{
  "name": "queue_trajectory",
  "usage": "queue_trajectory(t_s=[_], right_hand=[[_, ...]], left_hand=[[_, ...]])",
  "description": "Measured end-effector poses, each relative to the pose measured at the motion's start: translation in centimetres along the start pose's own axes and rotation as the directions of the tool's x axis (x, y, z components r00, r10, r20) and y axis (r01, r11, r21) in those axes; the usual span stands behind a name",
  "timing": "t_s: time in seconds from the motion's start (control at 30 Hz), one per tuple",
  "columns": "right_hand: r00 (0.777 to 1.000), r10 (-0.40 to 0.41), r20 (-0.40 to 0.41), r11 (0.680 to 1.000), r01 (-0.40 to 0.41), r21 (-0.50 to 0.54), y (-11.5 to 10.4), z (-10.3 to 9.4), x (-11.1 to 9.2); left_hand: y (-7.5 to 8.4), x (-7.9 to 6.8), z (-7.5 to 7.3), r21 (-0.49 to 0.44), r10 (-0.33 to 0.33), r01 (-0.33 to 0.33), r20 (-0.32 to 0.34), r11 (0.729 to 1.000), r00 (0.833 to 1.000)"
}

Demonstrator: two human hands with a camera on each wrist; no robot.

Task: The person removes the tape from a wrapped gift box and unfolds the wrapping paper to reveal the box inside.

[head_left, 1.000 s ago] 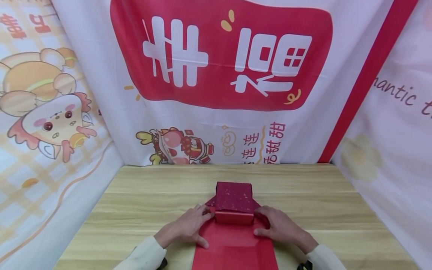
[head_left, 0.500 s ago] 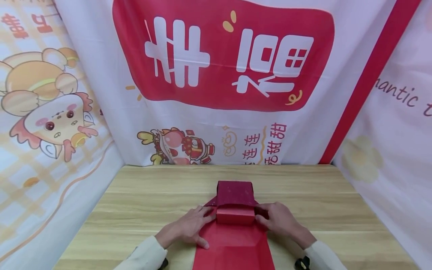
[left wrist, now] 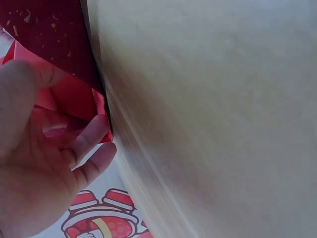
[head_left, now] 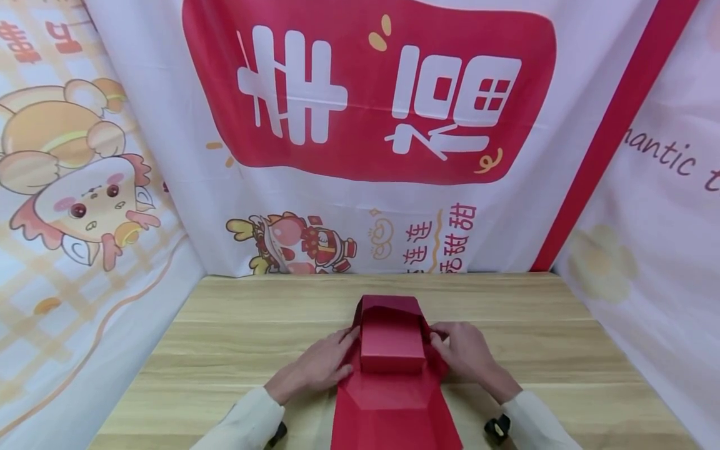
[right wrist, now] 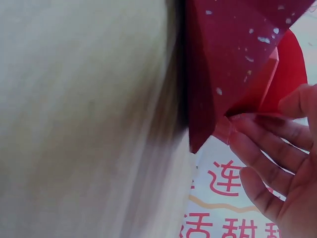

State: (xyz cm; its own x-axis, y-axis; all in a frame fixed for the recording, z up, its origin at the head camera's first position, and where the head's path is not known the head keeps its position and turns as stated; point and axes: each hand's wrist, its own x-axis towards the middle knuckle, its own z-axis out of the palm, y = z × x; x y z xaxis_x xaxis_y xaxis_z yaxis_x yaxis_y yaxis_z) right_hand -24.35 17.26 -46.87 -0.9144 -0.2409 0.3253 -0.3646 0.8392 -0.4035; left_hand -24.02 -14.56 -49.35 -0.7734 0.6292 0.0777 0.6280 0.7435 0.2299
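Observation:
A small red box (head_left: 391, 347) lies on a long sheet of red wrapping paper (head_left: 382, 431), near the sheet's far end. That end stands up behind the box, curving over its far part, and shows a dark red flecked outer face in both wrist views. My left hand (head_left: 320, 362) lies along the paper's left side, fingertips at the upturned fold beside the box, thumb apart from them. Over on the right, my right hand (head_left: 464, 350) pinches the upturned paper edge between thumb and fingers. Its fingertips (right wrist: 237, 141) show at a folded corner in the right wrist view.
The wooden table (head_left: 253, 319) reaches back to a white cloth (head_left: 163, 206) printed with large characters and cartoon figures. More printed cloth hangs at the left and right sides. A dark wrist strap (head_left: 497, 428) shows by the right sleeve.
The far paper flap has lifted back off the box, baring most of its top. The paper's sides have turned up. Both hands have moved slightly farther away along the sides.

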Motion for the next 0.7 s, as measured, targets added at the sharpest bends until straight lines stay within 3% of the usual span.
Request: queue_trajectory(t_s=[0.1,0.3,0.7], right_hand=[[0.999,-0.017,-0.041,1.0,0.017,0.001,0.1,-0.1,0.4],[0.997,-0.004,-0.076,1.0,0.005,0.011,0.6,0.1,1.7],[0.979,0.15,-0.139,0.956,-0.107,0.274,2.7,1.1,4.0]], left_hand=[[0.0,0.4,0.0,0.035,-0.021,0.022,-0.038,0.999,0.999],[-0.1,1.3,0.0,0.16,-0.04,0.048,-0.053,0.986,0.998],[-0.7,2.1,-0.9,0.208,0.019,-0.017,-0.004,0.978,1.0]])
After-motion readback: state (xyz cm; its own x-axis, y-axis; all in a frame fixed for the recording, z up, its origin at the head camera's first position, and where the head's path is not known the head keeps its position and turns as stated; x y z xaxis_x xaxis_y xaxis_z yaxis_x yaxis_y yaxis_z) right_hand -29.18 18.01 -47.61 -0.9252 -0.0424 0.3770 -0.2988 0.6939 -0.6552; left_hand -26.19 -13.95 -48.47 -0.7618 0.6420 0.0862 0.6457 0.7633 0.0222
